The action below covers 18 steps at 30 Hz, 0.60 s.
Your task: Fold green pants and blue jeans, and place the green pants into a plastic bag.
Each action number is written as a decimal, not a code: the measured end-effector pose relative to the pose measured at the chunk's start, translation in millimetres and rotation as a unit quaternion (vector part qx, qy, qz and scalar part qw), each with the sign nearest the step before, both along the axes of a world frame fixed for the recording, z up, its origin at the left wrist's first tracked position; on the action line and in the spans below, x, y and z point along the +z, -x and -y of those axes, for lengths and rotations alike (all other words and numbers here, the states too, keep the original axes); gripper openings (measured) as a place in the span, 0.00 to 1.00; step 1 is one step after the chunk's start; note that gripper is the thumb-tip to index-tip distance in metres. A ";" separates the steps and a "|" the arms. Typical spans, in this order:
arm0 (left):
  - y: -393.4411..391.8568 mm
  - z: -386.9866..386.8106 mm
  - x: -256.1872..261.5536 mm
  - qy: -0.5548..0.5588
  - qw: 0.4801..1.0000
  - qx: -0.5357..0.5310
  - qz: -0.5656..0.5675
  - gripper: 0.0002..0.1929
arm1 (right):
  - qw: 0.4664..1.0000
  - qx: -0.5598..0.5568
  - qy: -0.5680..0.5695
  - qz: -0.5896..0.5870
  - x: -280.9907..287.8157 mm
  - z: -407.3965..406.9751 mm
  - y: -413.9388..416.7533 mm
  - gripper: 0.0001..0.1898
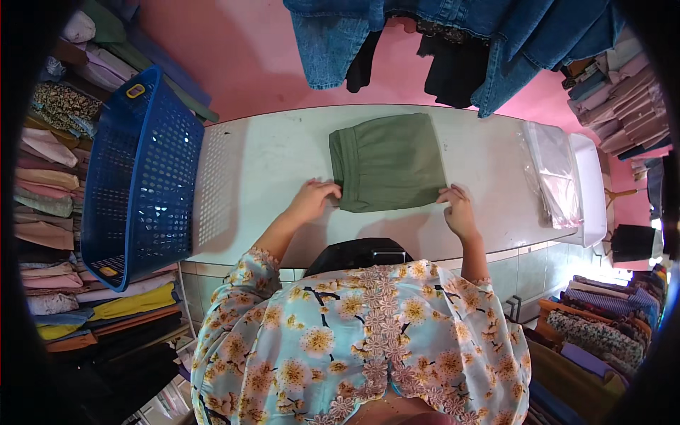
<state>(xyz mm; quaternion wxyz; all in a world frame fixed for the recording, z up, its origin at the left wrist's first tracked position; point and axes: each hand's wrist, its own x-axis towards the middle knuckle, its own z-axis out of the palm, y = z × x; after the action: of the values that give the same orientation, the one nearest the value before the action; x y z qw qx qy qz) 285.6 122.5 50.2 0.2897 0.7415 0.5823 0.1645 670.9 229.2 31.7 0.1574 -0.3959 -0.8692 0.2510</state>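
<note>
A folded green garment [396, 164] with a gathered waistband along its left side lies flat on the white table [276, 149]. My left hand [317, 197] is at its lower left corner, fingertips against the waistband edge. At the lower right corner, my right hand [457, 204] touches the cloth with thumb and index finger. Whether either hand pinches the fabric or merely rests on it, I cannot tell.
A blue perforated plastic basket [167, 180] stands at the table's left end. Clear plastic bags [550, 175] lie at the right beside a white plastic bin [587, 191]. Denim garments [329, 48] hang above the far edge. Stacks of folded clothes [48, 186] flank the left side.
</note>
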 end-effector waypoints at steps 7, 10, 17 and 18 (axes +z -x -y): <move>-77.8 -67.8 29.6 -0.275 0.951 0.142 0.025 0.18 | 0.962 -0.196 -0.181 -0.065 15.8 -27.5 78.6 0.19; -98.4 -49.8 -4.7 -0.142 0.962 0.145 -0.184 0.27 | 0.962 -0.207 -0.172 0.057 -29.9 -19.8 80.1 0.24; -88.0 -46.5 -41.6 -0.110 0.959 0.226 -0.130 0.33 | 0.959 -0.204 -0.164 0.111 -43.8 -25.4 78.2 0.26; -95.0 -43.8 -44.8 -0.085 0.957 0.238 -0.142 0.35 | 0.963 -0.201 -0.150 0.104 -48.2 -21.6 71.5 0.26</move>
<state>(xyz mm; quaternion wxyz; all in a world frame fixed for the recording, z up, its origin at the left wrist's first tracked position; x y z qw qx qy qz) 380.6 166.3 5.4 0.0924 0.6193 0.7609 0.1701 599.4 250.8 -16.5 0.1709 -0.5581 -0.8110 0.0386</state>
